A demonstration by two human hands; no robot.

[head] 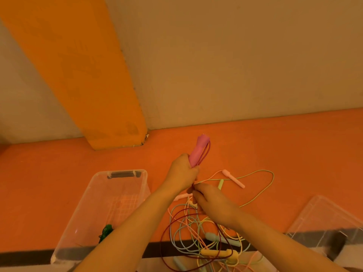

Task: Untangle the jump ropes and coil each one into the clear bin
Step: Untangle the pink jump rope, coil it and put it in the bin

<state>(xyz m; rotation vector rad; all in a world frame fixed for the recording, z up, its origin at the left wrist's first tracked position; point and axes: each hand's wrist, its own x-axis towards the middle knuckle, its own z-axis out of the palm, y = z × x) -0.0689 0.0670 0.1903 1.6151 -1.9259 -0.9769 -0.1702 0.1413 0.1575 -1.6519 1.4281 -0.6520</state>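
My left hand grips the pink handles, my right hand pinches the maroon cord; pulling may tighten the tangle.

- Your left hand is raised with its fingers curled tight in a fist-like grip; forearm stretched forward
- Your right hand sits just below it, fingertips pinching

An orange surface fills the middle of the frame, meeting a beige wall above. A yellow-orange pillar slants down the upper left. A clear lid lies at lower right.
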